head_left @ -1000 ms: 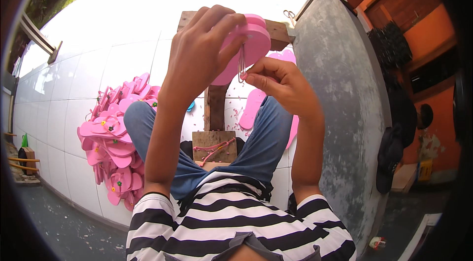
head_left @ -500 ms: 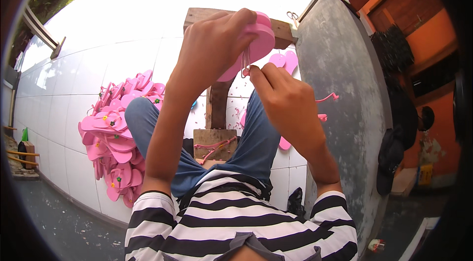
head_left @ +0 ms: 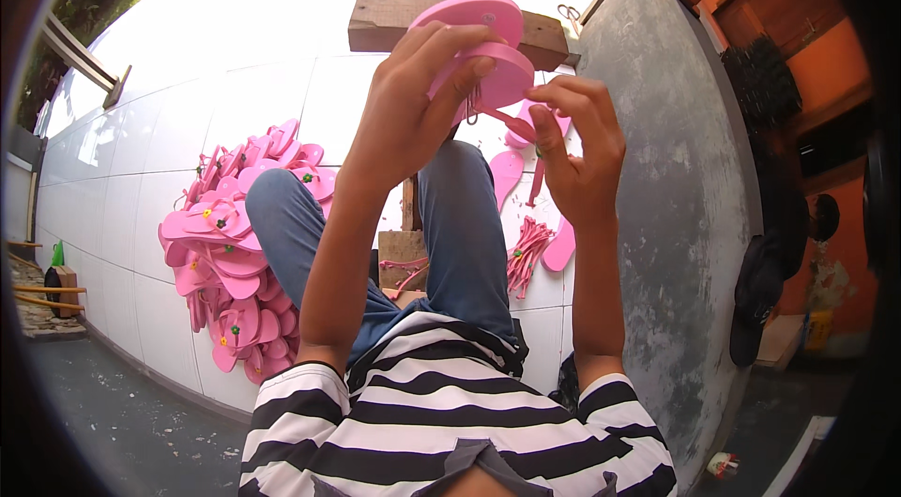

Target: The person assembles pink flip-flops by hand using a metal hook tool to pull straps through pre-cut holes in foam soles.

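My left hand grips a pink flip-flop sole over the wooden block, its thumb pressed on the sole. Another pink sole shows just beyond that one. A thin metal wire tool hangs at the held sole's underside by my thumb. From that spot a pink flip-flop strap stretches right, and one end of it dangles. My right hand is beside the strap, fingers curled but apart, thumb close to it; whether they touch is unclear.
A heap of pink flip-flops lies left of my knees. On the right are a bundle of pink straps and loose soles. The wooden block stands ahead, with scissors beyond its right end. A grey ledge runs along the right.
My right hand has moved right, away from the wire tool, and its pinch has loosened. The strap now extends out from the sole. My left hand has tilted the sole, and my right knee has shifted left.
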`<state>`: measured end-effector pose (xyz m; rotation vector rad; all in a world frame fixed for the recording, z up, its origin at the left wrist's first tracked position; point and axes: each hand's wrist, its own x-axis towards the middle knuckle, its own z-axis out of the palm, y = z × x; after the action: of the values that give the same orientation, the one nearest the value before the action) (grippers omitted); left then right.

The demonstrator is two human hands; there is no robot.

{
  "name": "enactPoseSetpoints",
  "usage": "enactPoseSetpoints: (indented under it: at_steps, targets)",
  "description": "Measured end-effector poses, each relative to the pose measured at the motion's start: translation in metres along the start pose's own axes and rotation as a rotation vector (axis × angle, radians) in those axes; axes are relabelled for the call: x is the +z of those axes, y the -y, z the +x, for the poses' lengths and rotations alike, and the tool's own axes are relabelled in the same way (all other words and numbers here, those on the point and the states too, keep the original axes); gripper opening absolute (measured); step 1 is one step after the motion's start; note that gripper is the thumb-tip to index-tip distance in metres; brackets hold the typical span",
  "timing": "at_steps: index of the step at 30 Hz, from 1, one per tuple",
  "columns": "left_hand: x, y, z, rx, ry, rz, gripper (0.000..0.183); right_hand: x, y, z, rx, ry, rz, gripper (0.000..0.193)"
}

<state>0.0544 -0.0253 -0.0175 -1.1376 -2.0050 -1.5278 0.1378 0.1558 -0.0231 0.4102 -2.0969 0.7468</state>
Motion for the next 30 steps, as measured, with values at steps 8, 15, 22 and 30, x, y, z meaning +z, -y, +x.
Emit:
enactPoseSetpoints:
  at_steps: [8,15,22,30]
  targets:
    - [0.024,-0.003,-0.012,-0.207,-0.183,-0.389,0.026,0.035,-0.007,0.005,0.472,0.15,0.735,0.041]
    - [0.03,-0.011,-0.018,-0.218,-0.247,-0.295,0.028,0.039,0.007,-0.004,0.552,0.046,0.931,0.035]
    - [0.031,-0.031,-0.045,-0.34,-0.288,-0.38,0.028,0.045,0.035,-0.025,0.614,-0.097,0.71,0.025]
    - [0.024,-0.025,-0.043,-0.183,-0.201,-0.361,0.021,0.039,0.012,-0.026,0.367,-0.018,0.75,0.022]
